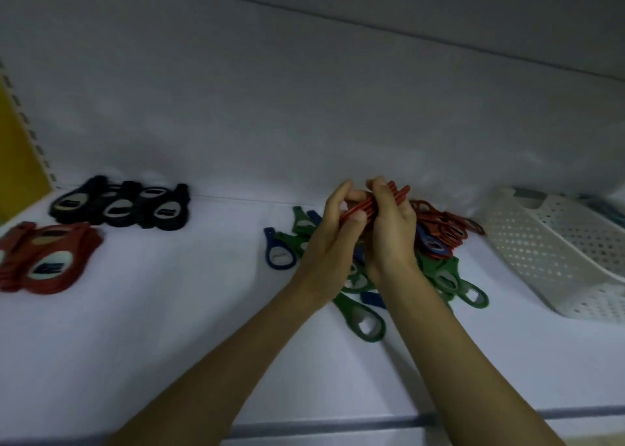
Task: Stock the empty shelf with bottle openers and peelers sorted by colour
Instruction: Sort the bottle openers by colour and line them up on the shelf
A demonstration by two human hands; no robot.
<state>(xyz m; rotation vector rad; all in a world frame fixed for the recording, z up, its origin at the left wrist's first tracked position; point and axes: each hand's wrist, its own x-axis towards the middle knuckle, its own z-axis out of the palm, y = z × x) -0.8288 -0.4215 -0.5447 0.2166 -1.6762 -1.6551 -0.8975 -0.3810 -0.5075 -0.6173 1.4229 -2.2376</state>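
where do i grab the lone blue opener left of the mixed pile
Probably pinch the blue opener by its ring end, coming from the left: it lies flat on the shelf, bare shelf lies on that side, and green openers crowd its handle on the right.

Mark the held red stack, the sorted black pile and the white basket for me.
red stack (398, 193): head view, on the ends sticking up out of the grip.
black pile (120, 207): head view, on the middle piece's pale oval insert.
white basket (527, 253): head view, on its perforated side wall.
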